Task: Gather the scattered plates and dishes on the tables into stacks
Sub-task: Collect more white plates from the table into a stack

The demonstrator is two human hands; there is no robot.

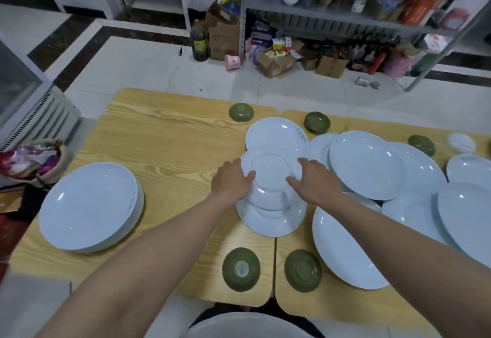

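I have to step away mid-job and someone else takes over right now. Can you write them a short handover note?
Hands: left hand and right hand hold the upturned white plate by opposite rims, fingers over its edge, on or just above the centre stack.
Done: a finished-looking plate stack sits on the left table.
Left: the overlapping loose plates on the right side, five scattered green dishes, all bottom up, and a small white dish at the far right.
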